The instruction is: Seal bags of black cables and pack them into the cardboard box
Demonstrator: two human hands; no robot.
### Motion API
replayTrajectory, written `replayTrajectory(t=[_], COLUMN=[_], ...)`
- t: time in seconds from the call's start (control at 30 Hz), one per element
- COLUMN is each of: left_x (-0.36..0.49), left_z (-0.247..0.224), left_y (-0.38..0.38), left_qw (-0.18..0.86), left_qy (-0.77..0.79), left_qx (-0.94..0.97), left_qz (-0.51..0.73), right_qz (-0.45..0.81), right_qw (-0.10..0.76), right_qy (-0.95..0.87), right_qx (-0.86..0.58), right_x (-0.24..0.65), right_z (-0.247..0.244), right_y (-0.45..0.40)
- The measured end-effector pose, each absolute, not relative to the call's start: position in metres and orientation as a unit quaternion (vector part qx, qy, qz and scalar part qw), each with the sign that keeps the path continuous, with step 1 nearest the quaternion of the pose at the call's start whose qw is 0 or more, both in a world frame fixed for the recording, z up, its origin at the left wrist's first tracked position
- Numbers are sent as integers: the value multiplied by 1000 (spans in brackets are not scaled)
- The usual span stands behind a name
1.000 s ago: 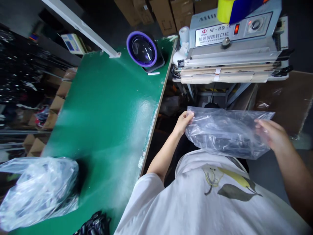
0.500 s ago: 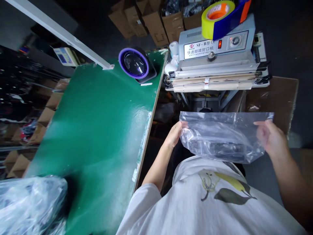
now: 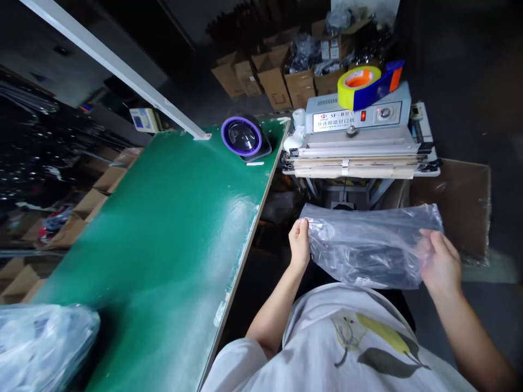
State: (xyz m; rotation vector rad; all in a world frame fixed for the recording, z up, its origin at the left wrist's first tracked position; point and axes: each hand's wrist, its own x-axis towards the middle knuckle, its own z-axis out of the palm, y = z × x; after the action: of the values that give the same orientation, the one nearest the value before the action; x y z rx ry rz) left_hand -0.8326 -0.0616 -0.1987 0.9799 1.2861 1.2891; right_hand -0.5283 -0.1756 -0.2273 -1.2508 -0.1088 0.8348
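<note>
Plastic bag held between left hand and right hand, sealing machine behind it, tape dispenser on the machine, table left, boxes behind.

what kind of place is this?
Most likely a packing station in a small warehouse or workshop. A foot-pedal bag sealing machine with a tape dispenser on top, open cardboard boxes behind, and both hands holding a filled clear plastic bag.
</note>
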Motion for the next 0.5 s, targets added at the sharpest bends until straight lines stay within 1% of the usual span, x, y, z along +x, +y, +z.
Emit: replayTrajectory(t=[0.13, 0.27, 0.4, 0.5], left_x=[-829, -825, -817, -810], left_z=[-186, -181, -184, -195], left_y=[-22, 20, 57, 82], left_qw=[515, 525, 533, 555], left_qy=[503, 479, 467, 467], left_qx=[393, 376, 347, 315], left_qz=[572, 594, 615, 613], right_qz=[361, 363, 370, 386], right_qw=[762, 773, 778, 775], right_qy=[-72, -77, -88, -87], right_qx=[-532, -514, -500, -493], right_x=[-522, -517, -507, -499], right_z=[-216, -215, -222, -232], right_y=[-133, -89, -55, -38])
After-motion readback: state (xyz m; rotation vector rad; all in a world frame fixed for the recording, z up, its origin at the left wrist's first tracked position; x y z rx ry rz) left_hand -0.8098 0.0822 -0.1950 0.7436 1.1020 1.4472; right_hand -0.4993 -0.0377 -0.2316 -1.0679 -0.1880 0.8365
